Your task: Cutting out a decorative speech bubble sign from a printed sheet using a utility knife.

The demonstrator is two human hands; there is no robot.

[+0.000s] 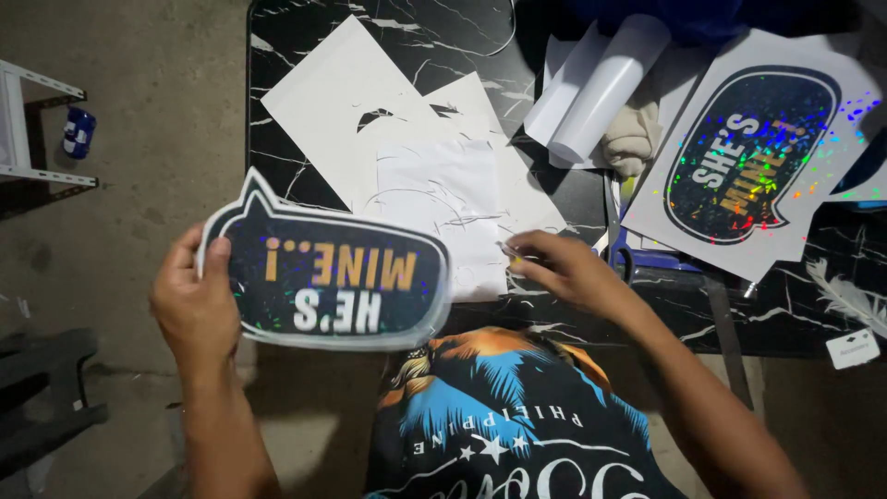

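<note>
My left hand grips the left end of a dark speech-bubble cutout with glittery lettering and a pale border, held flat above my lap. My right hand rests at the black marble table's front edge, fingers pinched together at the corner of a white backing sheet; whether it grips the sheet is unclear. A second, uncut speech-bubble print lies on a white sheet at the table's right.
Several white paper offcuts lie across the table's middle. A white roll and a beige cloth sit behind my right hand. Blue-handled scissors lie beside it. A white shelf frame stands on the concrete floor at left.
</note>
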